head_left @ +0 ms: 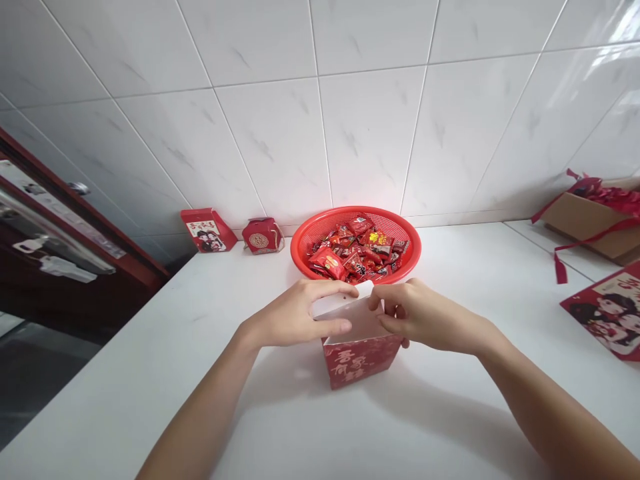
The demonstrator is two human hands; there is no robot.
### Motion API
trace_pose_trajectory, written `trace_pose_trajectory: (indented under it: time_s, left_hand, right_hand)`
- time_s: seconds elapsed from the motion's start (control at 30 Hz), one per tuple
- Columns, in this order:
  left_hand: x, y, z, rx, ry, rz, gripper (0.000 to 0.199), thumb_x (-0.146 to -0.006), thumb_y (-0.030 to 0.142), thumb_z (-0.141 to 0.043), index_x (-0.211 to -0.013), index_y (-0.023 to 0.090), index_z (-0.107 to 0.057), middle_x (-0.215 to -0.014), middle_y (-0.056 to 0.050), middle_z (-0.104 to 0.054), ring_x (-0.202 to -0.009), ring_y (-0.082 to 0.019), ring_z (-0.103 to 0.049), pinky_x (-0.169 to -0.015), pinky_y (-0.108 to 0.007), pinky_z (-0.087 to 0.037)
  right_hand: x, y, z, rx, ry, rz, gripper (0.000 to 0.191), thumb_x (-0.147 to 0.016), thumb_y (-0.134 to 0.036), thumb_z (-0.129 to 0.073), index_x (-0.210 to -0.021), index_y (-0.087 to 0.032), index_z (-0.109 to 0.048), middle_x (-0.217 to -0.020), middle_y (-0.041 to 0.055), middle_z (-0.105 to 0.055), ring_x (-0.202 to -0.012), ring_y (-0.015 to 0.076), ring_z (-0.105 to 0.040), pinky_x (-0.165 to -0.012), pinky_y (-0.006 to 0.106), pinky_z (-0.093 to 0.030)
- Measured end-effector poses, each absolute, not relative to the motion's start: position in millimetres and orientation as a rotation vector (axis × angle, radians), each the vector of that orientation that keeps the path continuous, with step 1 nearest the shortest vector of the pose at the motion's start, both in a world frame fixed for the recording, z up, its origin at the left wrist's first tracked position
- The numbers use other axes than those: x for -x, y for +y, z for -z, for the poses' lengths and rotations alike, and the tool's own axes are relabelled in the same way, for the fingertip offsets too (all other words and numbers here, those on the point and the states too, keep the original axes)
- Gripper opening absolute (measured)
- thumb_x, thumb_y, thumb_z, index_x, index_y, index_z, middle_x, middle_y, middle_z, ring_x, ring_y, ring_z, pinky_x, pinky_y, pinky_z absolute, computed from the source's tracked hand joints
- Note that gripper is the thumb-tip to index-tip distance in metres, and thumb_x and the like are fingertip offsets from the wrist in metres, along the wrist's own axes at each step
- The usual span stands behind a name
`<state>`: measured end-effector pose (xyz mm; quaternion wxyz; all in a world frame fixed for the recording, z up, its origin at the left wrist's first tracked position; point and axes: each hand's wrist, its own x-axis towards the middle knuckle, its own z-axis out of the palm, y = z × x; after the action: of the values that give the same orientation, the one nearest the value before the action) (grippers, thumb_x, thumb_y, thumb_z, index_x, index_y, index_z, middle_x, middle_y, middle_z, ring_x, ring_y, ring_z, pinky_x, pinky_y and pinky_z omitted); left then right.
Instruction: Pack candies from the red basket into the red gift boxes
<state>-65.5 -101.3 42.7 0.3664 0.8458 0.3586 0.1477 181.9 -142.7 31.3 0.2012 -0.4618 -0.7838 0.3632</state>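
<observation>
A red paper box (361,360) with pale lettering stands on the white table, its top open and white inside. At its left rim is my left hand (303,312), thumb and fingers apart along the edge, with a raised white flap behind. My right hand (415,315) has its fingers curled around the right side of the box, gripping the edge. Just behind the box sits a red oval basket (411,230) full of red-wrapped candies (357,257).
Against the tiled wall stand a red box with a couple printed on it (209,231) and a small red box with string handles (263,237). To the right are a cardboard box (583,223) with red ribbons and a flat red printed box (610,313).
</observation>
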Motion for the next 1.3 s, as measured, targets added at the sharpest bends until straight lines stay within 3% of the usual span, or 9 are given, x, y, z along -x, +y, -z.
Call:
trace_pose_trajectory:
  time_s: [0.13,0.3,0.4,0.53,0.67,0.77,0.93,1.1,1.3]
  left_hand:
    - [71,-101,-48,-2.181,0.959,-0.269,0.053,-0.088,0.022,-0.061,-0.140,0.028,-0.062,-0.150,-0.003,-0.062,-0.136,-0.027,-0.058,-0.088,-0.027,-0.059]
    - [76,-99,-50,-2.281,0.922,-0.290,0.062,-0.083,0.009,-0.056,-0.141,0.030,-0.062,-0.150,-0.001,-0.060,-0.136,-0.024,-0.057,-0.113,-0.035,-0.046]
    - [76,-102,-50,-2.282,0.866,-0.300,0.052,-0.090,0.016,-0.058,-0.140,0.031,-0.063,-0.143,-0.002,-0.064,-0.128,-0.023,-0.062,-0.112,-0.035,-0.047]
    - [74,-107,-47,-2.277,0.801,-0.314,0.043,-0.097,0.025,-0.060,-0.139,0.032,-0.064,-0.138,-0.004,-0.066,-0.121,-0.023,-0.064,-0.102,-0.034,-0.053]
    - [72,-112,-44,-2.275,0.778,-0.312,0.040,-0.099,0.029,-0.058,-0.138,0.034,-0.066,-0.146,-0.005,-0.060,-0.125,-0.025,-0.062,-0.102,-0.036,-0.053]
    - [73,-112,-44,-2.248,0.752,-0.383,0.033,-0.100,0.033,-0.059,-0.131,0.034,-0.072,-0.151,-0.005,-0.057,-0.129,-0.027,-0.060,-0.106,-0.038,-0.052]
    - [80,-103,-39,-2.150,0.747,-0.659,0.032,-0.099,0.039,-0.064,-0.128,0.030,-0.072,-0.139,-0.006,-0.068,-0.133,-0.026,-0.059,-0.115,-0.039,-0.046]
    - [82,-75,-24,-2.023,0.820,-0.821,0.029,-0.099,0.042,-0.063,-0.119,0.026,-0.075,-0.130,-0.007,-0.072,-0.128,-0.026,-0.063,-0.111,-0.037,-0.049]
    - [67,-33,-7,-2.093,0.964,-0.864,0.026,-0.095,0.033,-0.061,-0.113,0.022,-0.076,-0.124,-0.009,-0.074,-0.120,-0.025,-0.067,-0.107,-0.037,-0.051]
  right_hand:
    - [-188,-144,-32,1.375,-2.217,-0.852,0.020,-0.089,-0.009,-0.048,-0.093,-0.022,-0.063,-0.069,-0.0017,-0.065,-0.053,0.0130,-0.063,-0.048,0.023,-0.044]
    - [-190,-146,-32,1.390,-2.350,-0.474,0.020,-0.087,-0.008,-0.053,-0.086,-0.023,-0.066,-0.067,-0.0002,-0.068,-0.051,0.0132,-0.056,-0.047,0.026,-0.034]
    - [-188,-151,-33,1.367,-2.433,-0.422,0.019,-0.092,-0.012,-0.055,-0.079,-0.023,-0.063,-0.062,-0.0019,-0.065,-0.047,0.0122,-0.051,-0.047,0.027,-0.031]
    - [-192,-158,-42,1.207,-2.436,-0.598,0.014,-0.096,-0.018,-0.059,-0.089,-0.025,-0.070,-0.063,-0.0032,-0.066,-0.049,0.0110,-0.051,-0.050,0.026,-0.038]
    - [-208,-151,-55,1.184,-2.279,-0.784,0.023,-0.100,-0.031,-0.056,-0.083,-0.024,-0.070,-0.059,-0.0025,-0.061,-0.050,0.0118,-0.051,-0.048,0.025,-0.039]
    - [-219,-134,-54,1.314,-2.173,-0.705,0.028,-0.100,-0.037,-0.053,-0.080,-0.022,-0.067,-0.062,-0.0002,-0.062,-0.054,0.0143,-0.055,-0.049,0.027,-0.039]
    - [-220,-103,-26,1.388,-2.086,-0.453,0.026,-0.097,-0.032,-0.047,-0.084,-0.023,-0.066,-0.086,0.0058,-0.073,-0.075,0.0207,-0.066,-0.068,0.033,-0.051]
    - [-213,-82,3,1.383,-2.119,-0.417,0.028,-0.098,-0.033,-0.042,-0.080,-0.023,-0.061,-0.086,0.0071,-0.068,-0.076,0.0223,-0.064,-0.070,0.036,-0.050]
    - [-211,-76,14,1.401,-2.087,-0.446,0.028,-0.097,-0.035,-0.042,-0.077,-0.023,-0.058,-0.082,0.0058,-0.069,-0.073,0.0216,-0.062,-0.067,0.034,-0.048]
